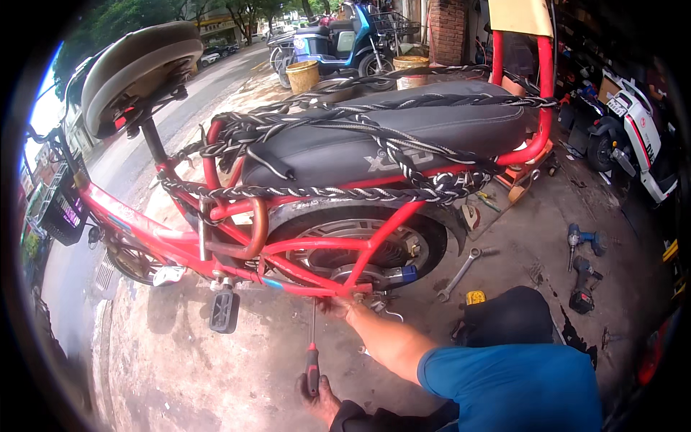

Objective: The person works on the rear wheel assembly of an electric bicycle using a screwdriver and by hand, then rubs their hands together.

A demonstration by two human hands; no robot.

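A red electric bike [237, 245] stands in front of me on the concrete. Its long black seat [403, 137] is wrapped in braided rope [324, 193]. My right hand [338, 308] reaches from the lower right to the frame tube under the rear wheel [360, 248], by the axle. Its fingers curl there, and what they hold is hidden. My left hand [320, 403] is low in the picture, closed around the red and black handle of a screwdriver [311, 367]. The screwdriver's shaft points up toward the axle.
A combination wrench [461, 272] and a small yellow object [475, 297] lie right of the wheel. Two cordless drills [583, 241] [581, 288] rest farther right. A black pedal [224, 311] hangs at left. Buckets [302, 75], a blue scooter [338, 39] and a white scooter [640, 137] stand beyond.
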